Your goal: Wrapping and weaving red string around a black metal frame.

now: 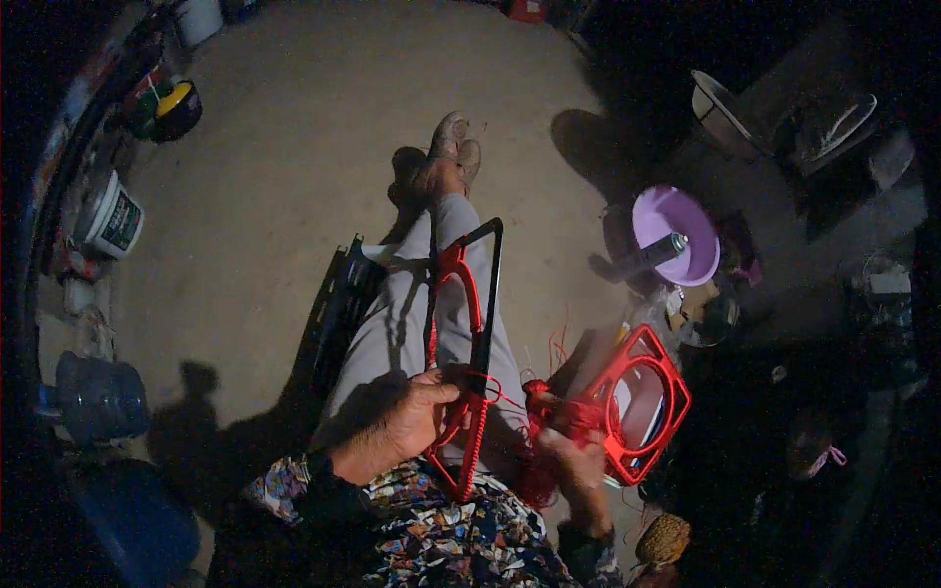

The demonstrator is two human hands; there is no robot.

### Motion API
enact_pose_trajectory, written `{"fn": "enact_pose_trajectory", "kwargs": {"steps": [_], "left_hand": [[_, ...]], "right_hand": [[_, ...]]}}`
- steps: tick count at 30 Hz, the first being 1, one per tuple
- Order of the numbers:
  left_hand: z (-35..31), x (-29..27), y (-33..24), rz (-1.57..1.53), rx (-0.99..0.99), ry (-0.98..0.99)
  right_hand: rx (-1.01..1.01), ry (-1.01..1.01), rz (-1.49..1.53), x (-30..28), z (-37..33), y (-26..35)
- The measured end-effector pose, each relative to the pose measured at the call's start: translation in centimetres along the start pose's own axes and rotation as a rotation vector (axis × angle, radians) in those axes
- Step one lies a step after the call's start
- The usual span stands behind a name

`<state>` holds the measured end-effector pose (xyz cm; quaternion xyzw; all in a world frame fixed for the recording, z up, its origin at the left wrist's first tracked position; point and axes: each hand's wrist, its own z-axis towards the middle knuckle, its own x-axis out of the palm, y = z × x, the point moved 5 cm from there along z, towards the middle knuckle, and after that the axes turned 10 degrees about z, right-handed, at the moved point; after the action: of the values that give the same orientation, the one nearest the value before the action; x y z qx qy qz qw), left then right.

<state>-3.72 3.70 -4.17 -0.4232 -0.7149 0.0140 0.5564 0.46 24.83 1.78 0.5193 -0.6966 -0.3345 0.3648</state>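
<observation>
Across my lap lies a frame (487,338) with an inner ring, its bars partly black and partly wound with red cord. My left hand (417,419) is closed on the frame's near part, thumb on top. From there a thin loop of red cord (505,390) runs right to a red cord bundle (549,407). My right hand (578,465) is closed around this bundle, though motion smears its fingers. Just beyond that hand, a second frame (678,397), all red and angular with a round opening, rests over items I cannot make out.
A purple basin (676,211) holds a spray can (657,253) leaning across its rim. Left of my legs is a black slatted object (338,314). A white bucket (116,218) and a clear water jug (103,397) line the left side. A woven brown object (664,539) lies near right.
</observation>
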Motion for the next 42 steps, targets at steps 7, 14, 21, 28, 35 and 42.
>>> {"fn": "enact_pose_trajectory", "kwargs": {"steps": [7, 14, 21, 28, 35, 42], "left_hand": [[-0.4, 0.9, -0.9, -0.058, 0.014, -0.017], [-2.5, 2.6, -3.7, 0.519, 0.168, -0.162], [-0.6, 0.6, -0.3, -0.033, -0.108, -0.041], [-0.2, -0.8, 1.1, -0.012, 0.010, 0.017], [0.0, -0.3, 1.4, -0.071, 0.053, 0.049], [-1.3, 1.3, -0.6, -0.128, 0.011, 0.197]], "right_hand": [[0.082, -0.026, -0.149, 4.6, 1.4, 0.1], [-0.123, 0.523, -0.572, 4.5, -1.8, 3.2], [0.040, 0.415, -0.706, 2.0, -2.1, 1.8], [-0.029, 0.105, -0.306, -0.4, 1.5, 0.7], [-0.318, 0.302, -0.648, 7.1, 2.6, 3.1], [-0.598, 0.462, -1.029, 10.6, 0.9, 5.6]]}}
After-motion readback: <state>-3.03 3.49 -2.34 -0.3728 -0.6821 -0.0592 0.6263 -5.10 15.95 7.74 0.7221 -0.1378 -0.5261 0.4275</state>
